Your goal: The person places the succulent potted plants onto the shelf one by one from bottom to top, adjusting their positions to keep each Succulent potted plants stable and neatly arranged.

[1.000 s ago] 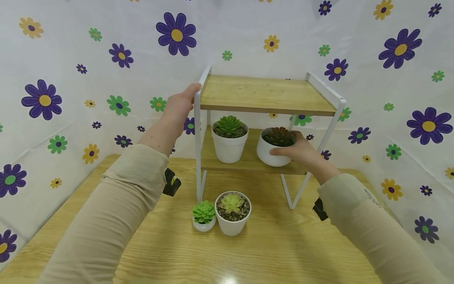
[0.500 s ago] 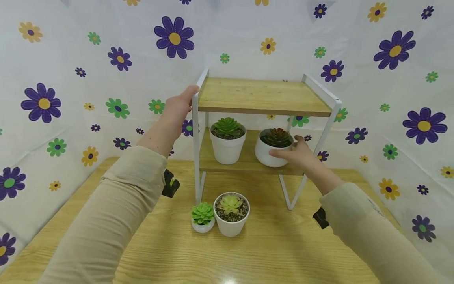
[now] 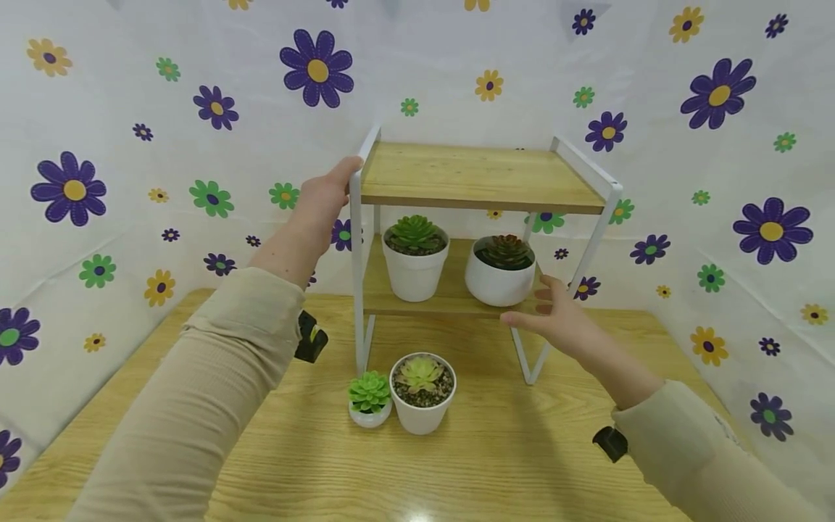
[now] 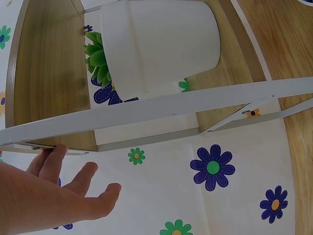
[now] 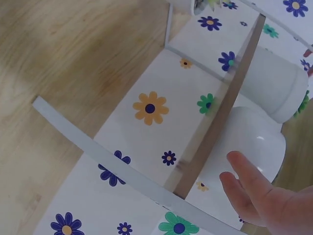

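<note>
Has let go of the rounded white pot with dark reddish succulent point(image 3: 499, 283), seemingly settled on the lower wooden shelf point(image 3: 457, 291); spreads the emptied right hand point(image 3: 562, 322) beside it, gripping the white metal frame point(image 3: 356, 275) with the left hand point(image 3: 318, 210).

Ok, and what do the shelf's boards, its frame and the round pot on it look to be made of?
Boards: wood or wood-effect, low sheen, with streaky grain. Frame: probably painted metal; slim, smooth, pale bars. Round pot: glossy white, perhaps glazed ceramic, though plastic is possible; bright highlights show on its side.
</note>
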`<state>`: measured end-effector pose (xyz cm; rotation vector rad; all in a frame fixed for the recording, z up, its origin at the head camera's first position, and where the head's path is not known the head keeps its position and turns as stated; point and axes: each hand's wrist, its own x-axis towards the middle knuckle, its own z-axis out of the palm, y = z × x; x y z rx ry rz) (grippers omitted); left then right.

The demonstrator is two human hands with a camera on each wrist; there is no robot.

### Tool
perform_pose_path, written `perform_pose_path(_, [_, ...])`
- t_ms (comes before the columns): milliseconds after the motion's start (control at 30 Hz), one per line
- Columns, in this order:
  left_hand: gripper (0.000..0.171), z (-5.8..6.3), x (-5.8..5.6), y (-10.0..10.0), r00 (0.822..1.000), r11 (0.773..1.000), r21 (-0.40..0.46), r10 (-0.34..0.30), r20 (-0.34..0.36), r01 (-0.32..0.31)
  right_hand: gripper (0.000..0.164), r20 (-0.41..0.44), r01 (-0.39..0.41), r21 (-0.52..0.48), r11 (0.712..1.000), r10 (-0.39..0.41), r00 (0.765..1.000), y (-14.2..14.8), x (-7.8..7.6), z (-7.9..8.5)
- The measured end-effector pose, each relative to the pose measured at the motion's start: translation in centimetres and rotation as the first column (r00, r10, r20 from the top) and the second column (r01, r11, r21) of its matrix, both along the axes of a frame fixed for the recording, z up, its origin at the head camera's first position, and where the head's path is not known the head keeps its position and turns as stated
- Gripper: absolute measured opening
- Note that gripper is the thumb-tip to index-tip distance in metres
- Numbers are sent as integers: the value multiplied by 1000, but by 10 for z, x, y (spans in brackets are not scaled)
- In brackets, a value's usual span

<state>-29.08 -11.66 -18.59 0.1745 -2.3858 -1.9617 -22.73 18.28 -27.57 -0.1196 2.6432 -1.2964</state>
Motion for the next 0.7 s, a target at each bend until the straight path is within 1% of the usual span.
perform_pose_path(400, [63,2,0,3,1000,1000,-3,9,-17,-9,101,-4,-46,10,999,46,999,7,24,-27])
perform_pose_path(567, [64,2,0,2,1000,1000,-13,14,-10,-14,100,-16,-64,28,998,65,998,4,29,-44])
perform_pose_path(700, [63,2,-1,2,1000,1000,-10,13,-4,-13,103,-15,-92,29,995,92,996,0,31,-61])
